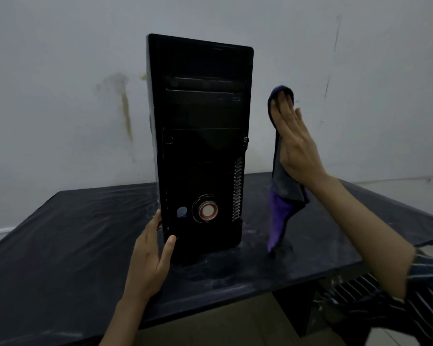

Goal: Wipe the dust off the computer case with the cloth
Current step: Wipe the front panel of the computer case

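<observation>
On table, upright black computer case, dusty.

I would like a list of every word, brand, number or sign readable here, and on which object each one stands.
No text can be read in this picture.
Blue sticker low on the computer case: a label, too blurred to read.
Round red-ringed button beside it: no legible mark.
Small marks on the drive bay: too small and dark to read.
Cloth: no print visible.
</observation>
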